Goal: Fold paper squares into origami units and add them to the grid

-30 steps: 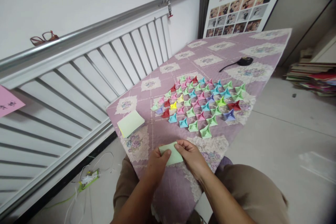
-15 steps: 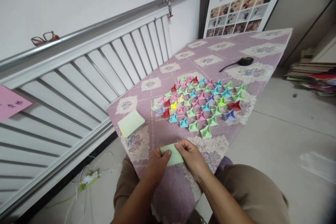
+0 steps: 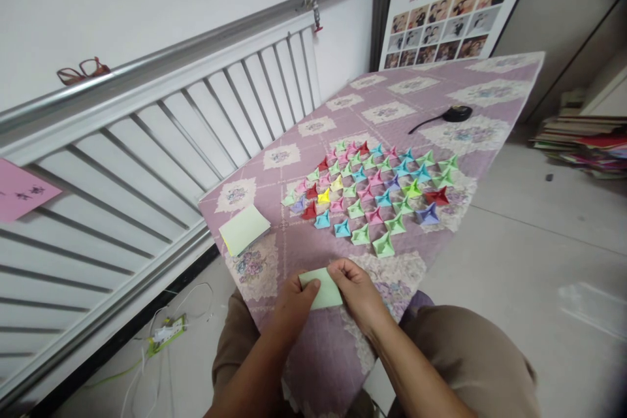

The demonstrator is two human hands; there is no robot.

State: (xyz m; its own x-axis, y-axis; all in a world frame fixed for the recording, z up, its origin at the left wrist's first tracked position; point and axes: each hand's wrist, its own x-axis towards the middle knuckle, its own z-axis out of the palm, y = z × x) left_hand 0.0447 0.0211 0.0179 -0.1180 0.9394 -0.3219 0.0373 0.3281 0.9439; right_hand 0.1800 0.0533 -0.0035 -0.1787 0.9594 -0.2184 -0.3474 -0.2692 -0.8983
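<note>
A pale green sheet of paper (image 3: 327,295) is held between my two hands, over the near end of the table. My left hand (image 3: 296,300) pinches its left side, thumb on top. At the paper's upper right edge, my right hand (image 3: 356,289) is closed with thumb and fingers together on it. Just beyond, several small folded paper boats (image 3: 384,245) in green, pink, blue, red, yellow and purple stand in rows. To the left lies a stack of paper sheets (image 3: 243,228), pale green on top. The fingers under the paper are hidden.
A purple flowered cloth (image 3: 304,241) covers the table. A black round object with a cord (image 3: 457,114) lies toward the far right. Along the left runs a white radiator (image 3: 161,150), with glasses (image 3: 83,70) on its pipe. A power strip (image 3: 167,334) with cables lies on the floor.
My right thumb has shifted very slightly on the paper's edge. Both hands keep hold of the paper, and the boats and stack stay where they were.
</note>
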